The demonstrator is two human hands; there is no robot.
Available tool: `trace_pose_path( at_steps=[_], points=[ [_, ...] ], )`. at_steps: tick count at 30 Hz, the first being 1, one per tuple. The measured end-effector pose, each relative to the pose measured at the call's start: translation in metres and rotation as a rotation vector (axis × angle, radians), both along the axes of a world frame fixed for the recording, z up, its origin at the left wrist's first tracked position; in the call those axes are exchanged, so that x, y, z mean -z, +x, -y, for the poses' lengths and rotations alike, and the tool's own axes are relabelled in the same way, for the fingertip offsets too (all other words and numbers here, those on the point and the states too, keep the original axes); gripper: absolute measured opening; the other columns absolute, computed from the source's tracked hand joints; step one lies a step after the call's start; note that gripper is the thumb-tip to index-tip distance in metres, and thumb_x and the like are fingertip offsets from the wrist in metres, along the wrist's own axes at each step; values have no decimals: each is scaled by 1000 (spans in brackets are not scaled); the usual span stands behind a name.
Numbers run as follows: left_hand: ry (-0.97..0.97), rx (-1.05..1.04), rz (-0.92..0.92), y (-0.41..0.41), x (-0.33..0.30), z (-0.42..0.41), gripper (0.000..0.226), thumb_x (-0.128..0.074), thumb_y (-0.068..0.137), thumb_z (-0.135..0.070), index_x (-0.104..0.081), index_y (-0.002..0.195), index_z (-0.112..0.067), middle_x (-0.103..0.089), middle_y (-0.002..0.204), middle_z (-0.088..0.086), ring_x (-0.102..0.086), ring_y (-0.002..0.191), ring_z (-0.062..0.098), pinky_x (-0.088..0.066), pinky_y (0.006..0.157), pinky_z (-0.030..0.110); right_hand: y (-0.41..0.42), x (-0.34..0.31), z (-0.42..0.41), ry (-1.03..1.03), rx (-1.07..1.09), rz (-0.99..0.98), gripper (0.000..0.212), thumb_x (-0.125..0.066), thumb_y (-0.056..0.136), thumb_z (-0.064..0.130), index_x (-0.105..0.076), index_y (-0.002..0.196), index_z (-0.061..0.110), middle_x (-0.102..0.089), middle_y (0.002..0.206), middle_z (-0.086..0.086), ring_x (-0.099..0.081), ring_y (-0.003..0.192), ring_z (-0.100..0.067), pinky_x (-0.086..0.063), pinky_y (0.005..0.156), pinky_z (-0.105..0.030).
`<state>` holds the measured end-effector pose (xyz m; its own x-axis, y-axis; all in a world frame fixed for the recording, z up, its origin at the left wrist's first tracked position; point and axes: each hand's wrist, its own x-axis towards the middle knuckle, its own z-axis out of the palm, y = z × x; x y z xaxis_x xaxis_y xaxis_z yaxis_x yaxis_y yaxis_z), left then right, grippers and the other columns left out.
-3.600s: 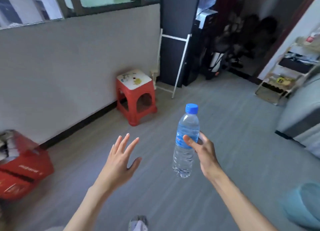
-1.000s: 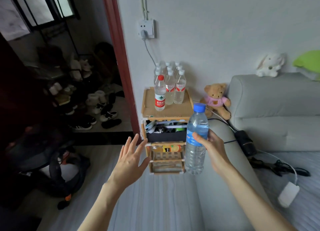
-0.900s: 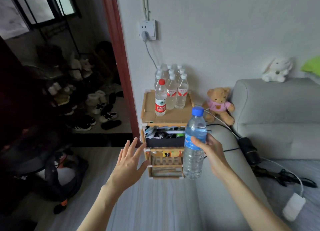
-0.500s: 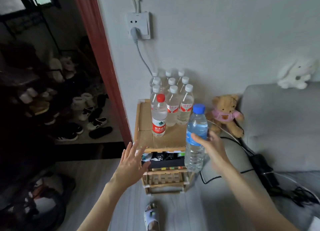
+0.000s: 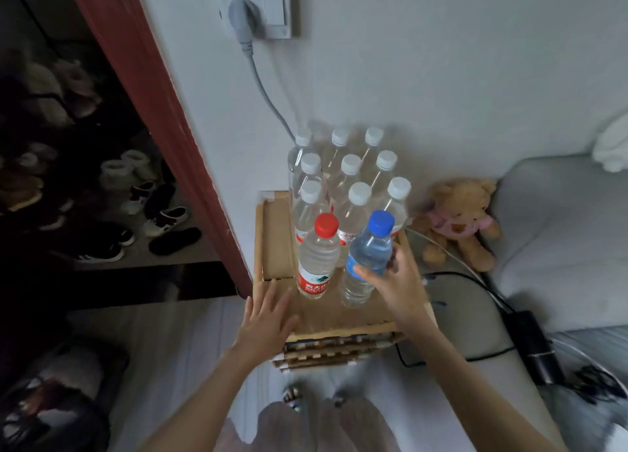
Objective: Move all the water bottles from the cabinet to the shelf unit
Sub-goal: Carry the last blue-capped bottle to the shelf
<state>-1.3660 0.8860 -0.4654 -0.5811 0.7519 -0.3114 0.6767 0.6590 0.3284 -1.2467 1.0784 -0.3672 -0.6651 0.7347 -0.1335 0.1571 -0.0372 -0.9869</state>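
My right hand (image 5: 396,283) grips a blue-capped water bottle (image 5: 368,253) around its blue label, holding it upright with its base on or just above the top of the wooden shelf unit (image 5: 275,244). Just left of it stands a red-capped bottle (image 5: 318,256) with a red label. Behind both, several white-capped bottles (image 5: 350,180) stand in rows against the wall. My left hand (image 5: 268,315) is open, its fingers spread flat over the front left corner of the shelf top.
A grey cable hangs from the wall socket (image 5: 253,6) behind the bottles. A teddy bear (image 5: 458,220) sits right of the shelf unit beside a grey sofa (image 5: 560,234). Black cables and an adapter (image 5: 535,346) lie to the right. Shoes (image 5: 159,210) fill the dark doorway at left.
I have walked up to the shelf unit. My right hand has brought the blue-capped bottle down beside the red-capped one, and my left hand has reached the shelf's front left corner.
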Motion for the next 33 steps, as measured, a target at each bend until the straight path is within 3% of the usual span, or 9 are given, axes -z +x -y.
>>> trace_pose_path(
  at_steps=[3,6,11,16,20,23,26,28,33],
  points=[
    [8,-66,13,2,8,-3,88,8,65,-64,-6,145,-29,6,156,3,24,135,18,2,114,48,-8,11,-1,-21,17,-3,63,-76,69,3,-46,124,9,-60,121,-8,-59,110,-20,-50,91,-31],
    [-9,-91,-6,5,10,-4,84,8,67,-61,-6,145,-31,4,156,0,26,130,14,2,113,46,-9,18,-1,-40,17,-7,66,-73,71,-2,-39,128,4,-55,125,-11,-59,109,-17,-51,83,-21],
    [46,-97,-108,4,16,-5,63,-22,82,-51,-40,136,-23,-37,145,11,-7,133,28,-31,100,60,3,18,-8,-10,-132,37,67,-71,72,-3,-36,129,4,-56,123,-6,-59,108,-7,-48,86,-17],
    [37,-131,4,6,13,-4,81,0,70,-60,-13,144,-30,0,156,1,22,132,11,-1,113,50,4,14,-16,111,-154,120,60,-77,68,3,-45,109,34,-56,111,13,-59,96,2,-49,79,-16],
    [-8,-132,20,7,8,-6,84,5,67,-60,-7,145,-30,5,156,-1,26,130,10,1,114,48,2,20,-13,150,-201,191,61,-82,65,21,-45,113,26,-54,111,6,-55,101,-5,-45,81,-19],
    [-44,-123,13,8,7,-6,85,8,66,-60,-3,145,-31,9,156,-2,29,130,11,2,114,47,8,28,-12,50,-310,217,58,-76,72,16,-40,113,36,-54,114,17,-54,109,-1,-46,86,-16],
    [-44,-115,13,8,8,-5,84,8,67,-59,-2,145,-31,9,156,-1,29,131,13,2,114,47,12,38,-13,14,-291,235,53,-69,79,11,-41,121,26,-56,119,12,-54,114,-7,-44,101,-35],
    [-43,-116,6,8,8,-5,83,8,68,-59,-2,145,-30,8,156,-1,29,132,14,2,114,47,9,40,-12,22,-223,257,58,-73,76,16,-40,123,21,-56,121,4,-56,111,-11,-46,99,-40],
    [-50,-120,6,9,5,-7,83,9,67,-60,-1,145,-31,8,156,-2,29,132,13,4,114,46,0,43,0,94,-137,311,64,-80,66,29,-41,117,22,-49,115,5,-52,105,-7,-43,88,-26]
  ],
)
